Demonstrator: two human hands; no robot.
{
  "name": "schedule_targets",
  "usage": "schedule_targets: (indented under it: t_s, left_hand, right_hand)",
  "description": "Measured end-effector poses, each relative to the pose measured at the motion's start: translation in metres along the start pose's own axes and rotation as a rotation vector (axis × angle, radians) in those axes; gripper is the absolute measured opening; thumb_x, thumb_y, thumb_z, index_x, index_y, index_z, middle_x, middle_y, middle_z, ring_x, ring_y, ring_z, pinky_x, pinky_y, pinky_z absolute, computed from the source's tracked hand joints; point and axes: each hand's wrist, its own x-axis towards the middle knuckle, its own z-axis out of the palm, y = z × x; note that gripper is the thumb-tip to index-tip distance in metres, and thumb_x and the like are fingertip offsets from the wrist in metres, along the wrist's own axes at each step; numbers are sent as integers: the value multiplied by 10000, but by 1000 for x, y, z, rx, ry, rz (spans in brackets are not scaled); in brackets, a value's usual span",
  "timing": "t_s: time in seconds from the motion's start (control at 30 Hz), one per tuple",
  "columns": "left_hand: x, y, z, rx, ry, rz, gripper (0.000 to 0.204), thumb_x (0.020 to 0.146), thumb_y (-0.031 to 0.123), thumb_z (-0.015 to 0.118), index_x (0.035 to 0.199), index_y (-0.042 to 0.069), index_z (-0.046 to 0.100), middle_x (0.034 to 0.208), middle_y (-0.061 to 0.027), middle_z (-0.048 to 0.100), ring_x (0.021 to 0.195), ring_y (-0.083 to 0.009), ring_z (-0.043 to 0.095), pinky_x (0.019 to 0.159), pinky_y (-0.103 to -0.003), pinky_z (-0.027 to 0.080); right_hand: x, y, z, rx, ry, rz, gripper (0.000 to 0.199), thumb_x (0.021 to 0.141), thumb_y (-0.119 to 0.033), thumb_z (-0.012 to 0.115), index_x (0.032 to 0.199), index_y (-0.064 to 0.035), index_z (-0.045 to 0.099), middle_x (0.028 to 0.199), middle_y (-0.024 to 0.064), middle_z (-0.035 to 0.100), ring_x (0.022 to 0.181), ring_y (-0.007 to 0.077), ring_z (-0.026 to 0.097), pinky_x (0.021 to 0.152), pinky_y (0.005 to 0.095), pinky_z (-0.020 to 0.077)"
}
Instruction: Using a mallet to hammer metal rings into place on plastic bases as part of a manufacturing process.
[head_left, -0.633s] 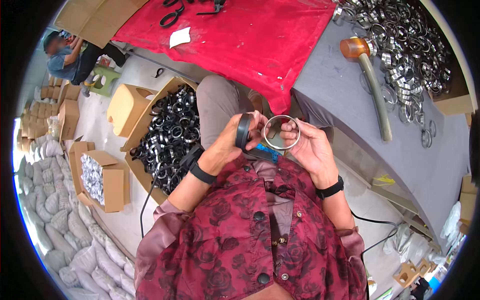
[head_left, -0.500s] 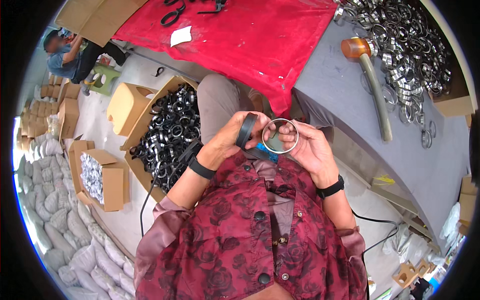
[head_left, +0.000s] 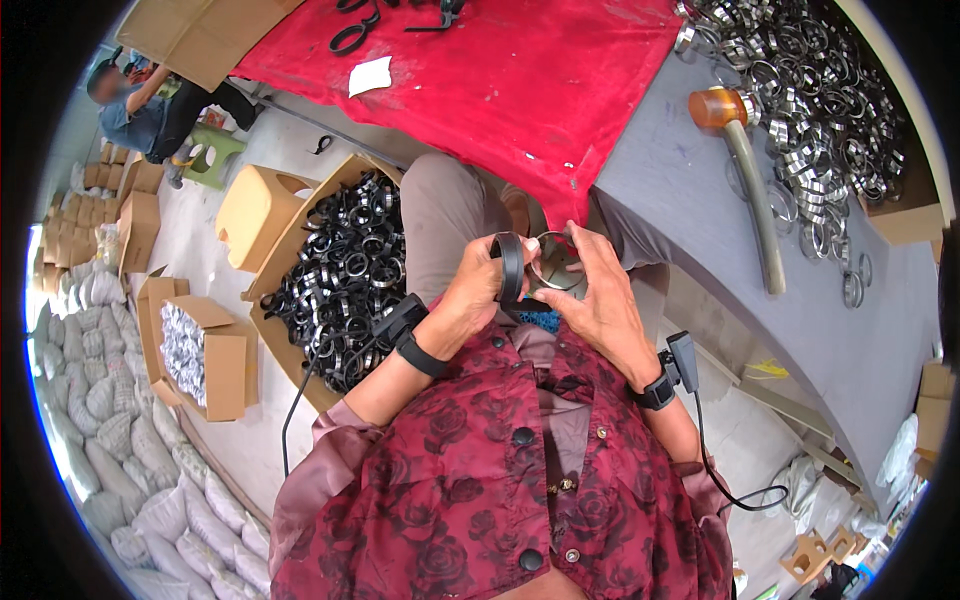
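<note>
Here, the left hand (head_left: 468,288) grips the black ring (head_left: 512,262), the right hand (head_left: 606,306) the metal ring (head_left: 551,270). Steady both lightly (hard squeezing could bend them).

Looks down from the wearer's head in 1 fisheye view, facing forward over the rose-print snap-button vest (head_left: 430,490) at bottom centre. Sits close above the left hand (head_left: 472,288) and right hand (head_left: 605,308) at mid-frame. Extends to the red tablecloth (head_left: 500,100) at top centre, bending straight edges toward the rim.
</note>
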Motion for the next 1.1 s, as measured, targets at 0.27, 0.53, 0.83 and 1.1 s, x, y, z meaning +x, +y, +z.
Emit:
schedule_targets:
  t_s: [0.27, 0.53, 0.83, 1.1]
  left_hand:
    - [-2, -13, -10, 239, 82, 20, 145, 999, 85, 562, 1113, 27, 631, 902, -67, 697, 690, -102, 621, 591, -238, 480]
    - [-24, -35, -20, 167, -243, -118, 443, 1017, 251, 661, 1364, 2, 546, 1165, -28, 627, 1017, -93, 583, 859, -250, 486]
    - [-43, -30, -39, 184, -547, -39, 788, 903, 7, 706, 1556, 51, 267, 1396, -74, 508, 1319, -169, 480, 1119, -356, 402]
    - [-41, -37, -38, 261, -411, -53, 895, 909, -16, 691, 1601, 75, 131, 1427, -99, 497, 1260, -172, 528, 1025, -348, 487]
  right_hand:
    - [-7, -7, -22, 38, 267, 52, 799, 706, -120, 855, 1422, 11, 525, 1314, 215, 550, 1203, 365, 571, 1016, 426, 483]
    - [-18, -14, -1, -4, -167, -249, 821, 710, -39, 810, 1459, 7, 476, 1350, 211, 517, 1242, 398, 535, 1057, 445, 447]
    - [-28, 4, 8, 67, -234, -132, 832, 732, -41, 809, 1482, 12, 454, 1358, 205, 497, 1253, 398, 538, 1038, 438, 461]
    - [-23, 6, 9, 26, -99, -163, 832, 720, -39, 819, 1471, 20, 467, 1362, 232, 499, 1249, 397, 537, 1049, 444, 454]
